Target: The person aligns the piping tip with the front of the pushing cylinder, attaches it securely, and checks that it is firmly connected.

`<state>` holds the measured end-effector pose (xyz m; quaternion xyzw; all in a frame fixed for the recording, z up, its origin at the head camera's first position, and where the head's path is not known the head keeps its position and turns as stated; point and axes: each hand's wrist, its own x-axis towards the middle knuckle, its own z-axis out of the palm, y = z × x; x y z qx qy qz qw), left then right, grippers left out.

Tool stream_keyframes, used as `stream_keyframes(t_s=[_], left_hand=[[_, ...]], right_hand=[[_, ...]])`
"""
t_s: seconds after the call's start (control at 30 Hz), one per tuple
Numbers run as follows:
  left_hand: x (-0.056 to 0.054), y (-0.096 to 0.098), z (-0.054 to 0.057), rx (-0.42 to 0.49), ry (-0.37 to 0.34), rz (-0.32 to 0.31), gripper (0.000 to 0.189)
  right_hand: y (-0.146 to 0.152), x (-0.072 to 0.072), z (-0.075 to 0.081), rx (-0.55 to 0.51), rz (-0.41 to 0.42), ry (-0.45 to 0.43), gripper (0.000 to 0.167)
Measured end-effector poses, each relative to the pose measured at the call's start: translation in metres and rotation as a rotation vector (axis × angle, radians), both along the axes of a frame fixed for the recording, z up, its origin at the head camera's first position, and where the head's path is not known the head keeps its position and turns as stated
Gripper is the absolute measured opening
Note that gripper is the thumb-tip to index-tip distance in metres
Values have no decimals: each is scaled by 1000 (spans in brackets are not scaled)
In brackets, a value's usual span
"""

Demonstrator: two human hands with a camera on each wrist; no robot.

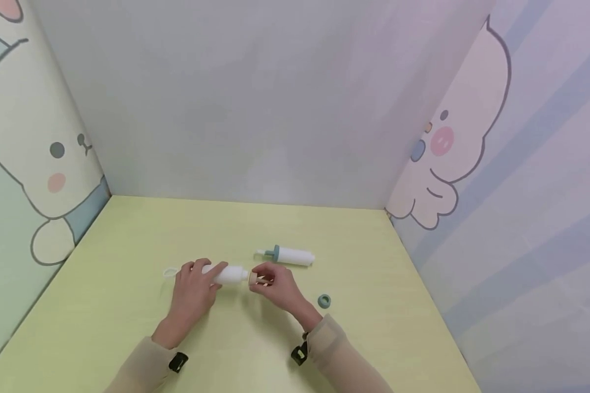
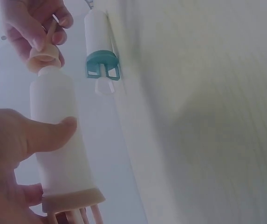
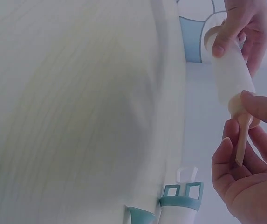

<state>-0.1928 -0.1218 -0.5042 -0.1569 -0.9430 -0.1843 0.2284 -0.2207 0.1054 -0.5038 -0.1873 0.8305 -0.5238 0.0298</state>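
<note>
My left hand (image 1: 192,295) grips the white barrel of a toy syringe (image 1: 233,274), thumb along its side. The left wrist view shows its beige collar (image 2: 72,199); a pale ring handle (image 1: 169,272) sticks out past the hand. Between thumb and fingers, my right hand (image 1: 282,289) pinches a beige cap (image 2: 42,58) with a thin stem (image 3: 242,144). This cap is at the barrel's narrow neck, its open side facing the barrel. Whether it sits fully on the neck, I cannot tell.
Behind the hands lies a second white syringe (image 1: 295,256) with a teal collar, its plunger end toward the left. A small teal cap (image 1: 324,301) rests on the yellow-green table (image 1: 373,338), right of my right hand. Walls with cartoon animals enclose the table.
</note>
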Motion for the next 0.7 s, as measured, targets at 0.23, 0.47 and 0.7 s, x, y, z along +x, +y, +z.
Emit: stream_keyframes(t_s=[0.23, 0.47, 0.7], left_hand=[[12, 5, 2, 29, -7, -30, 55], [16, 7, 2, 24, -4, -27, 56], [16, 7, 2, 34, -24, -22, 55]], right_hand=[[0, 3, -1, 5, 3, 13, 29], [1, 8, 5, -5, 28, 26, 29], [1, 9, 6, -8, 42, 47, 29]])
